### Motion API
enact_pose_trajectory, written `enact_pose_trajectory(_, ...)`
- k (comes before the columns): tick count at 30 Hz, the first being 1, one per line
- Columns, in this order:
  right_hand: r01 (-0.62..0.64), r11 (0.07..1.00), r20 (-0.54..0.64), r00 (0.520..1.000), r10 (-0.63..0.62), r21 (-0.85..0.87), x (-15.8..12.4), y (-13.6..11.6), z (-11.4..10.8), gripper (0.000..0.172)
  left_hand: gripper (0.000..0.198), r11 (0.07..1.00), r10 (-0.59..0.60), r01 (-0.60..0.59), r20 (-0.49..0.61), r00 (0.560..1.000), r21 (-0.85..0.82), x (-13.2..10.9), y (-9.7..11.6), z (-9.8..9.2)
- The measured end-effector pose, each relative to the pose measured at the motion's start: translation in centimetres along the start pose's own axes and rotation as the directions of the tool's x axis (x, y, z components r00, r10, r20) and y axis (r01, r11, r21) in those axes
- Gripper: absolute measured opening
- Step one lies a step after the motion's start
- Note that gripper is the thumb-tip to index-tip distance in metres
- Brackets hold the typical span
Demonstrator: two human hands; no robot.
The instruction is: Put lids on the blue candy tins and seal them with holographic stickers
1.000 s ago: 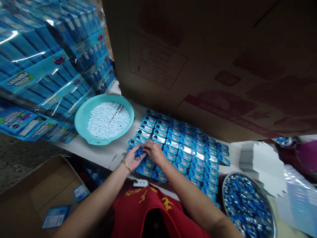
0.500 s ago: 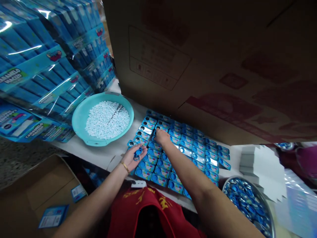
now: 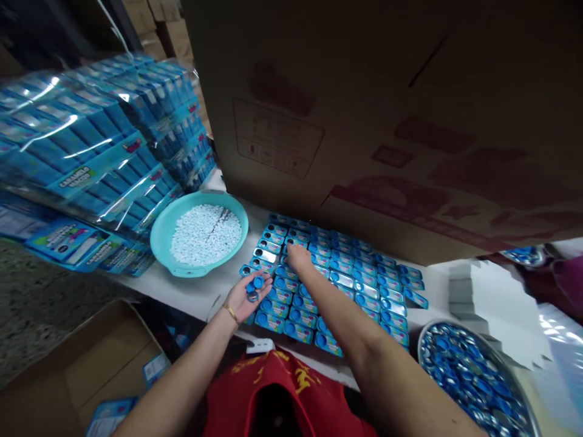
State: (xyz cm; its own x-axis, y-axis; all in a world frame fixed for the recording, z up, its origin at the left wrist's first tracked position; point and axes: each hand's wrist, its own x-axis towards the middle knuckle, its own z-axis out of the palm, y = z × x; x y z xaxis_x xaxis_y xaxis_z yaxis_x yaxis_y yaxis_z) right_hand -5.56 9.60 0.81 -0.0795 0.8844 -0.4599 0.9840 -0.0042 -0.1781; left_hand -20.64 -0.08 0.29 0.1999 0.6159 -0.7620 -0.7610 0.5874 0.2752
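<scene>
My left hand [image 3: 246, 295] is palm up, its fingers curled a little around several small blue round lids [image 3: 258, 283] with silvery rims. It hovers at the left edge of rows of small blue tins [image 3: 298, 316] laid flat on the white table. Most tins have a blue round lid at one end; those at the upper left show dark round holes. My right hand [image 3: 298, 257] reaches down onto a tin in the second column. Its fingers are closed together there, and whatever lies under the fingertips is hidden.
A turquoise basin [image 3: 159, 258] of white pellets stands left, before plastic-wrapped blue cartons [image 3: 113, 152]. A large cardboard box [image 3: 355, 182] rises behind the tins. At right are a metal bowl [image 3: 421, 343] of blue lids and stacked white card [image 3: 494, 303]. An open carton [image 3: 68, 358] sits lower left.
The camera view has tilted up, so the surroundings sit lower. My right hand stays at nearly the same tins, and my left hand still holds the lids, fingers slightly shifted.
</scene>
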Motion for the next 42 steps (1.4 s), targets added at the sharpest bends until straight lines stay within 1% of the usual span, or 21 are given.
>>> enact_pose_trajectory(1,0.048,0.999,-0.04,0.998,-0.047,0.019,-1.1,-0.3,0.3,0.032,0.015,1.0,-0.005,0.005,-0.004,1.0,-0.005,-0.1,0.0,-0.1)
enact_pose_trajectory(3,0.265,0.961,-0.122,0.959,-0.255,0.075,-3.4,-1.0,1.5,0.031,0.015,0.999,0.005,-0.005,0.014,1.0,-0.044,0.1,-0.2,-0.4)
enact_pose_trajectory(5,0.513,0.848,-0.171,0.854,-0.491,0.13,-5.1,-1.7,3.0,0.03,0.016,0.994,0.024,-0.022,0.025,0.999,-0.104,0.7,-0.6,-0.5)
enact_pose_trajectory(6,0.581,0.798,-0.186,0.812,-0.553,0.16,-5.6,-2.0,3.7,0.029,0.016,0.991,0.03,-0.028,0.02,0.999,-0.128,1.0,-0.8,-0.5)
enact_pose_trajectory(7,0.603,0.774,-0.194,0.797,-0.572,0.193,-5.8,-2.1,4.3,0.028,0.016,0.989,0.032,-0.031,0.01,0.999,-0.142,1.2,-1.1,-0.5)
enact_pose_trajectory(10,0.574,0.757,-0.234,0.819,-0.524,0.314,-5.3,-1.4,5.1,0.022,0.013,0.993,0.032,-0.031,0.008,0.999,-0.112,1.8,-1.7,-0.6)
enact_pose_trajectory(12,0.526,0.772,-0.26,0.85,-0.459,0.358,-4.1,-0.3,4.5,0.018,0.011,0.996,0.039,-0.038,0.021,0.999,-0.078,1.9,-1.8,-0.6)
enact_pose_trajectory(14,0.382,0.862,-0.265,0.915,-0.304,0.332,-2.6,1.0,3.3,0.016,0.012,0.998,0.033,-0.032,0.019,0.999,-0.049,1.8,-1.6,-0.6)
enact_pose_trajectory(16,0.162,0.956,-0.224,0.969,-0.107,0.246,-0.8,1.9,1.8,0.018,0.015,0.999,0.02,-0.019,0.018,1.0,-0.038,1.6,-1.3,-0.5)
enact_pose_trajectory(19,-0.039,0.992,-0.133,0.99,0.056,0.124,1.9,2.3,0.2,0.022,0.02,0.999,0.013,-0.012,0.024,1.0,-0.044,1.3,-0.9,-0.3)
enact_pose_trajectory(25,-0.12,0.992,0.001,0.993,0.12,0.038,5.7,1.6,-1.0,0.035,0.022,0.998,0.013,-0.008,0.072,0.997,-0.064,1.2,-0.6,-0.1)
enact_pose_trajectory(29,-0.095,0.995,0.007,0.995,0.095,-0.006,5.0,1.4,-1.3,0.041,0.022,0.996,0.024,-0.017,0.083,0.996,-0.089,1.6,-0.1,-0.1)
enact_pose_trajectory(31,-0.038,0.999,-0.041,0.998,0.037,-0.012,3.3,1.0,-1.0,0.038,0.023,0.995,0.021,-0.013,0.082,0.996,-0.097,1.9,0.1,-0.2)
enact_pose_trajectory(33,0.161,0.986,-0.109,0.982,-0.156,0.04,1.2,0.3,-0.1,0.032,0.022,0.994,0.018,-0.008,0.091,0.996,-0.11,2.2,0.2,-0.2)
enact_pose_trajectory(34,0.308,0.948,-0.136,0.946,-0.296,0.082,0.1,-0.1,0.5,0.03,0.021,0.992,0.026,-0.013,0.1,0.995,-0.125,2.4,0.1,-0.2)
enact_pose_trajectory(35,0.448,0.885,-0.152,0.89,-0.429,0.127,-0.9,-0.5,1.3,0.029,0.019,0.989,0.038,-0.022,0.111,0.993,-0.144,2.5,0.1,-0.1)
enact_pose_trajectory(36,0.552,0.815,-0.165,0.833,-0.528,0.177,-1.7,-0.9,2.1,0.028,0.018,0.986,0.049,-0.029,0.12,0.992,-0.163,2.7,0.0,0.0)
enact_pose_trajectory(37,0.605,0.763,-0.175,0.796,-0.579,0.227,-2.2,-1.2,2.8,0.028,0.018,0.983,0.056,-0.033,0.126,0.99,-0.178,2.9,-0.1,0.2)
enact_pose_trajectory(38,0.62,0.734,-0.198,0.785,-0.587,0.278,-2.6,-1.3,3.4,0.027,0.018,0.982,0.058,-0.033,0.129,0.99,-0.184,3.0,-0.3,0.3)
enact_pose_trajectory(40,0.603,0.7,-0.264,0.797,-0.543,0.382,-2.6,-1.2,4.1,0.024,0.017,0.986,0.039,-0.018,0.124,0.991,-0.164,3.3,-0.5,0.4)
enact_pose_trajectory(42,0.598,0.645,-0.293,0.799,-0.525,0.476,-2.0,-0.6,3.9,0.02,0.015,0.991,0.037,-0.022,0.116,0.993,-0.133,3.6,-0.6,0.5)
